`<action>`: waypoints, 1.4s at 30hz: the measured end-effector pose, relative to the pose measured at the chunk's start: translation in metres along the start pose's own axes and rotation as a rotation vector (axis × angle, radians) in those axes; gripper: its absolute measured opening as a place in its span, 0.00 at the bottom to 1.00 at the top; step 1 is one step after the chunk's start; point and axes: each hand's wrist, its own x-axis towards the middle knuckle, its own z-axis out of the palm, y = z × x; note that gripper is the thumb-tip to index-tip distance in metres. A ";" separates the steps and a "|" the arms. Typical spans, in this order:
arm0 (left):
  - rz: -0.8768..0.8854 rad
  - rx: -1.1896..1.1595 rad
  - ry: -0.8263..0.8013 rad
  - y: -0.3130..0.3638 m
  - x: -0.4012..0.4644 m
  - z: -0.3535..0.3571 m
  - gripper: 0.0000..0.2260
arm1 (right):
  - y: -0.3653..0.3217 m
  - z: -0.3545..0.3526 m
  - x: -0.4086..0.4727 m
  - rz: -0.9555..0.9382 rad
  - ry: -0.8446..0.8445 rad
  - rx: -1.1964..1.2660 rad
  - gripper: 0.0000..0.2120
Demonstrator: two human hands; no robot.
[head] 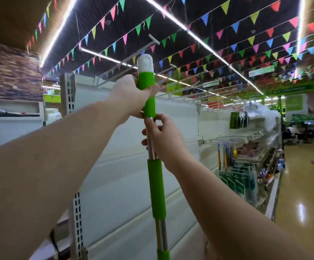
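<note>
Fingers [144, 131] of left hand [130, 96] and right hand [164, 136] around upright pole [156, 184]

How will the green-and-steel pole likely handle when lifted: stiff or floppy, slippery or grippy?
The pole is probably stiff: it runs straight below both hands. The green sleeves likely give grip where the left hand holds; the shiny steel stretch at the right hand may be slicker.

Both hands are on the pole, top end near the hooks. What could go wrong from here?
The white cap of the pole looks close to the wire hooks and could snag there. The right hand holds bare metal, which might slip; only the left hand grips a green sleeve.
</note>
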 end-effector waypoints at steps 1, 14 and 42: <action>0.012 -0.006 0.000 0.004 0.005 0.001 0.19 | -0.001 -0.004 0.007 -0.010 -0.002 0.002 0.07; 0.002 0.143 0.081 0.005 0.032 0.002 0.20 | 0.006 -0.008 0.049 -0.055 -0.120 0.084 0.09; 0.177 0.594 0.449 -0.054 0.001 -0.006 0.19 | 0.041 0.030 0.047 0.022 -0.198 -0.067 0.12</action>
